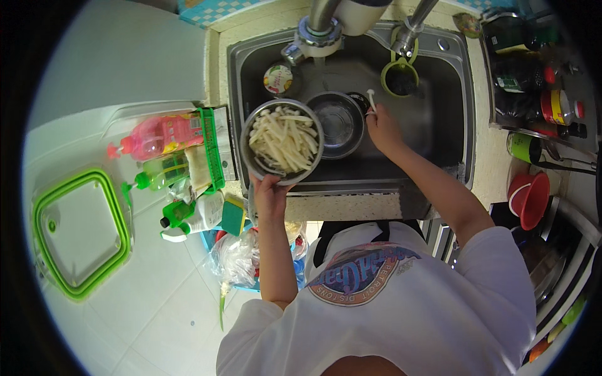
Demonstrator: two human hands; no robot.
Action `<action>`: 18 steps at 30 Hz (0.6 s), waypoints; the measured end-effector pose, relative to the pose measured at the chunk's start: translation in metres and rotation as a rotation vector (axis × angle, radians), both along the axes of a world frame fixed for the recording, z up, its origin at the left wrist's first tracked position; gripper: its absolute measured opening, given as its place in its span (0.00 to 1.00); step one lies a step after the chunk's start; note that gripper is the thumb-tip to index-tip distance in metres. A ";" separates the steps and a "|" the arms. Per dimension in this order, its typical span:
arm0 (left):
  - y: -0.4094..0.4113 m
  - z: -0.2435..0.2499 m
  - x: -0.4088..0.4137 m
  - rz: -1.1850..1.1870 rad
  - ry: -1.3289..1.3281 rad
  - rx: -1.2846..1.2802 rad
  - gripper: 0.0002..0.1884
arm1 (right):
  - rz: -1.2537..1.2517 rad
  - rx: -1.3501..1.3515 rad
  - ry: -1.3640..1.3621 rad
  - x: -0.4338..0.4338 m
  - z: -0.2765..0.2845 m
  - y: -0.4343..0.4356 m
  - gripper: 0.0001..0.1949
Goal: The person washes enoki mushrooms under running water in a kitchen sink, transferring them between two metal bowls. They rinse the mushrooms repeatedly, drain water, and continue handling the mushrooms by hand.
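My left hand (270, 195) grips the near rim of a metal bowl (248, 157) heaped with long pale mushrooms (283, 141), over the left part of the sink. A second metal bowl (335, 124) rests in the sink just right of it, with what looks like water inside. Between the fingers of my right hand (383, 129), to the right of that second bowl, is one thin mushroom (371, 99), its small cap pointing away from me. A faucet (319, 40) hangs above the bowls.
A green-rimmed strainer (400, 77) hangs at the sink's (469, 117) back right; a round lidded container (278, 79) stands back left. Soap bottles (162, 134), a green basket (214, 150) and a sponge (233, 216) are at left. A red bucket (529, 199) and dark bottles (517, 75) are at right.
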State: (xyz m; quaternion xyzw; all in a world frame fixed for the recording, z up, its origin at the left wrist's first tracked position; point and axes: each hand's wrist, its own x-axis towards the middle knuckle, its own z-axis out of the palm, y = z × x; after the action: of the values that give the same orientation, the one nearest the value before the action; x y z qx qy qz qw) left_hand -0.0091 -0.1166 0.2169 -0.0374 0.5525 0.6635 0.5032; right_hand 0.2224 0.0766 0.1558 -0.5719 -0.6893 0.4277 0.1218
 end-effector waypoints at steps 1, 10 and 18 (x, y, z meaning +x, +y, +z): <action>0.003 -0.004 0.001 -0.020 0.018 -0.016 0.41 | -0.027 0.012 0.085 -0.002 0.016 -0.001 0.16; 0.071 -0.024 0.044 -0.068 -0.036 0.094 0.40 | 0.208 0.547 -0.083 -0.107 0.049 -0.016 0.26; 0.096 -0.016 0.048 -0.148 -0.021 0.158 0.43 | 0.097 0.488 0.256 -0.025 0.090 0.011 0.21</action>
State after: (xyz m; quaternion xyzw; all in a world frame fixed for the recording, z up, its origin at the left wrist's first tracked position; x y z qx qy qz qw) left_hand 0.0388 -0.0202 0.2011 0.0365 0.4944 0.6654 0.5581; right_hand 0.1979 0.0873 0.2459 -0.4332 -0.7777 0.3230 0.3212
